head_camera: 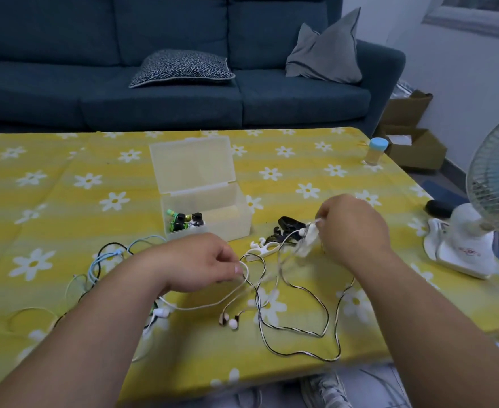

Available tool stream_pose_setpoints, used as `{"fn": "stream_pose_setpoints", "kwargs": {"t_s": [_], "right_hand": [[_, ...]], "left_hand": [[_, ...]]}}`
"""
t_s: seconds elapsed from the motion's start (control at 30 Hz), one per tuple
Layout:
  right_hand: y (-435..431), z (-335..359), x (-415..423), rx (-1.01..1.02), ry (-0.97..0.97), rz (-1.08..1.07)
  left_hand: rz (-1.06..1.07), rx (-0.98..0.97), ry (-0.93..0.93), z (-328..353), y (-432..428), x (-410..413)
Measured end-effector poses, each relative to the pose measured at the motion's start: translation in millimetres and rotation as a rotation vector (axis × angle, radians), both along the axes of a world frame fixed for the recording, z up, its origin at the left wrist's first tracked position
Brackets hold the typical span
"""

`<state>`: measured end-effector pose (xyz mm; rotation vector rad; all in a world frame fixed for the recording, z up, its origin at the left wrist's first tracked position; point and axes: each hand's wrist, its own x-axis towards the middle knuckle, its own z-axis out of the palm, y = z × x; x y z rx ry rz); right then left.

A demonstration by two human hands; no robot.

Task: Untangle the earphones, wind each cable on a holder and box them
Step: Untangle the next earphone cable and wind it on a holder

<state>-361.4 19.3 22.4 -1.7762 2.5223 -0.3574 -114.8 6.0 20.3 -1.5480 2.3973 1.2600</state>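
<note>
My right hand (pixel 353 228) grips a white cable holder (pixel 308 241) with the plug end of a black-and-white striped earphone cable (pixel 322 328) on it. That cable trails in loops toward the table's front edge. My left hand (pixel 201 262) pinches a white earphone cable (pixel 213 303) near its loop. Two earbuds (pixel 229 320) lie in front between my arms. A spare white holder (pixel 264 245) and black holders (pixel 288 228) lie between my hands. The open clear box (pixel 227 222) behind holds two wound earphones (pixel 185 222).
More tangled cables, light blue and black (pixel 107 257), lie left of my left arm. A white desk fan (pixel 472 231) stands at the right edge. A small jar with a blue lid (pixel 375 151) stands at the far right. A blue sofa is behind the yellow flowered tablecloth (pixel 65 187).
</note>
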Motion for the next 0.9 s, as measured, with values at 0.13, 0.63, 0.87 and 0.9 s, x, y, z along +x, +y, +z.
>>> {"fn": "stream_pose_setpoints", "kwargs": {"t_s": [0.13,0.63,0.87,0.9], "right_hand": [[3.9,20.5,10.0,-0.131,-0.054,0.057],[3.8,-16.6,22.0,0.211,-0.374,0.273],[-1.8,-38.8,21.5,0.312,-0.291,0.105],[-1.0,-41.9,24.4,0.323,-0.28,0.09]], "left_hand": [[0.226,-0.026,0.302,2.4,1.3,-7.7],[0.403,-0.063,0.294,-14.1,-3.8,-12.8],[0.391,-0.074,0.274,-15.4,-4.8,-12.8],[0.386,-0.073,0.268,-15.7,-4.8,-13.3]]}}
